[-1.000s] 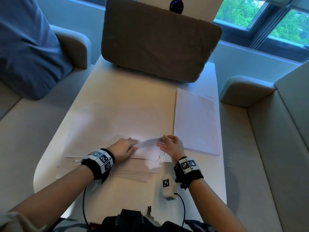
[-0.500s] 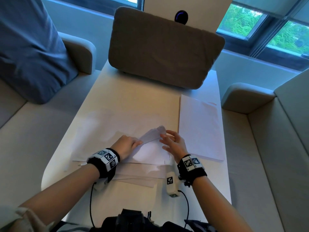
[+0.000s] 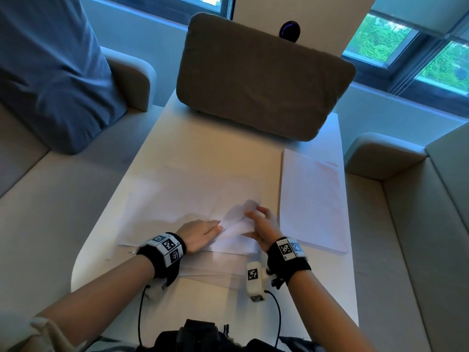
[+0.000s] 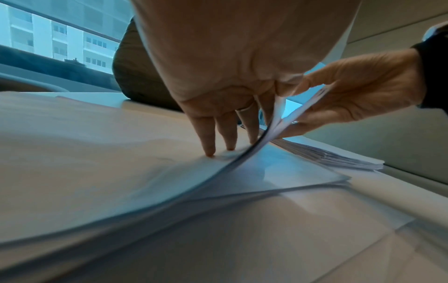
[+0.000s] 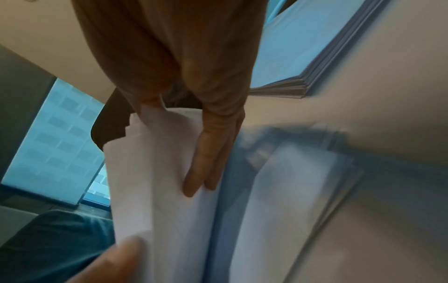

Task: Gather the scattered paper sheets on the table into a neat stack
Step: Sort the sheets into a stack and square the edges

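Several loose white sheets lie overlapped and skewed on the left and middle of the white table. My left hand presses straight fingertips down on them. My right hand pinches the near right corner of a top sheet and holds it curled up off the pile. In the right wrist view the fingers lie along the sheet's underside. In the left wrist view the right hand grips the bent sheet. A squared stack of paper lies at the right.
A brown cushion leans at the table's far end, just behind the papers. A small white tagged device with a cable rests near the front edge. Beige sofa seats flank the table, with a blue pillow at the left.
My right hand has raised the sheet's corner from near the table and peeled it up and away from me. My left hand stays pressed on the loose pile.
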`<state>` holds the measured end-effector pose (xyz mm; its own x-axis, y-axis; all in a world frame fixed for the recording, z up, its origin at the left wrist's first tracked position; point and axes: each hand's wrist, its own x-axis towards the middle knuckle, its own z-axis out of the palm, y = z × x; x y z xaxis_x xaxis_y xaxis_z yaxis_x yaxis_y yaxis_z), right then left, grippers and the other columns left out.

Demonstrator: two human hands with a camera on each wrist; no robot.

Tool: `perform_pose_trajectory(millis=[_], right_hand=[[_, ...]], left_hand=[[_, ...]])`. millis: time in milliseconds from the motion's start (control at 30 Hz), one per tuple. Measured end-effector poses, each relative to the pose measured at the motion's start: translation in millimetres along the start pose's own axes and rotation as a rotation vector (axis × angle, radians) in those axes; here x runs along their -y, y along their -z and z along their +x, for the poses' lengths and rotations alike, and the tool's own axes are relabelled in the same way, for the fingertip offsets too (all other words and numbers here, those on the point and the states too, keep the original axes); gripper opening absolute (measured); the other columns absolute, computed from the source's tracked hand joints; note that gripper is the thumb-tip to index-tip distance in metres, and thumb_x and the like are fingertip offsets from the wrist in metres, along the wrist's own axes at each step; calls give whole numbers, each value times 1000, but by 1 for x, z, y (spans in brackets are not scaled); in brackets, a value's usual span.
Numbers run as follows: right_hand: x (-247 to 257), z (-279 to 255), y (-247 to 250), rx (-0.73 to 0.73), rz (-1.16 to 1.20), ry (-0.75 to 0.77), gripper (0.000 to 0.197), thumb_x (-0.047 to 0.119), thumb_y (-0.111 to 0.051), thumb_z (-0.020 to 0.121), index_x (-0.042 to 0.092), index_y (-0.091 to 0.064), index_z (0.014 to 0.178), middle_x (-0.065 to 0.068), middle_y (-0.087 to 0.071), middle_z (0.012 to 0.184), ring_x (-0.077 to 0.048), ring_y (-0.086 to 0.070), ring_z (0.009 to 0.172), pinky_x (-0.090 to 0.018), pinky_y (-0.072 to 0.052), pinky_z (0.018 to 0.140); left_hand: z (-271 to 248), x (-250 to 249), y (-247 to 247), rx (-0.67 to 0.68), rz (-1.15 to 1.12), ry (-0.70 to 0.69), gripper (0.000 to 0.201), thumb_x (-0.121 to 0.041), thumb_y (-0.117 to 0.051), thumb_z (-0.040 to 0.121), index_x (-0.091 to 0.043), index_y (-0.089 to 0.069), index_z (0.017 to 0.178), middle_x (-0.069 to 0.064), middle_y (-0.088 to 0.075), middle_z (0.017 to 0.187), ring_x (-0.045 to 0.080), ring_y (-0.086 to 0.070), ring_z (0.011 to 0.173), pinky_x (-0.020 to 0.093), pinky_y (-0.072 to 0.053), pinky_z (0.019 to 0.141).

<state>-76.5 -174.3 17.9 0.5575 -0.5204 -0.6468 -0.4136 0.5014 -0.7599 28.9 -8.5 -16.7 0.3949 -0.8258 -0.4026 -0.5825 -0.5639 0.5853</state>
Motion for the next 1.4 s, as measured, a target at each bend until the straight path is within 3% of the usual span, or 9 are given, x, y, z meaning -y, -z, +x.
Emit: perform_pose_trajectory(millis=[167,433,533,633,733,933,1033,1233,1400], right_hand=[[4,4,-6,46,-142,69,65,-12,-58,83,14,-34,137,-20,-58,120,-33,-63,101,-45,-56,82],[14,1,-6,99,-193,129,85,-17,-60,78,23,-25,144,-12,-61,117,-34,-63,102,-55,-51,89],[16,-3,-7,123,-189,125,85,-17,-60,78,23,-26,144,-8,-63,114,-33,-63,103,-56,-49,91],[20,-7,-10,147,-184,155,83,-16,-60,78,23,-27,143,-8,-64,113,-33,-64,102,-57,-49,90],[28,-9,-15,174,-151,201,82,-15,-59,79,25,-27,143,-13,-63,117,-33,-65,99,-58,-49,89],[38,-10,-25,209,-129,285,79,-15,-56,81,30,-30,142,-16,-60,122,-31,-66,94,-51,-54,86],[37,-11,-26,249,-101,266,67,-6,-55,88,21,-30,144,-13,-55,131,-26,-64,100,-39,-55,82],[44,-7,-17,267,-34,191,56,23,-58,94,16,-30,142,-2,-63,125,-22,-66,106,-44,-51,95],[51,11,15,-21,-154,231,97,3,-79,72,13,-19,148,-11,-44,139,-26,-53,119,-43,-49,95]], left_hand=[[1,-3,-6,-53,-25,-97,103,-88,-43,61,-34,-25,147,-8,-42,146,17,-48,126,30,-40,102],[6,5,-4,-186,-369,16,74,-82,-37,74,-16,-64,93,-1,-67,88,14,-59,78,26,-42,72],[7,0,-1,-258,-391,72,41,-44,-45,96,-8,-64,105,8,-67,97,26,-64,92,25,-41,74],[2,-11,6,-339,-313,18,52,-19,-43,99,-16,-25,148,11,-57,128,27,-60,107,22,-39,81],[-6,-22,13,-431,-295,-173,86,-10,-39,99,-58,22,135,-12,-22,144,6,-39,122,16,-27,101],[-5,-10,17,-578,-450,-300,59,-15,-45,95,-70,-42,117,6,-60,124,20,-58,114,5,-37,93],[-13,-18,19,-526,-524,-251,61,-50,-62,83,-62,-28,133,-5,-51,134,5,-53,117,9,-39,94],[-10,-22,35,-721,-457,-51,105,-9,-65,86,-44,18,140,11,-69,101,21,-65,77,16,-44,71],[-17,-32,78,-799,-621,-286,68,-18,-67,80,-61,-39,126,-4,-69,97,17,-66,94,25,-52,82]])
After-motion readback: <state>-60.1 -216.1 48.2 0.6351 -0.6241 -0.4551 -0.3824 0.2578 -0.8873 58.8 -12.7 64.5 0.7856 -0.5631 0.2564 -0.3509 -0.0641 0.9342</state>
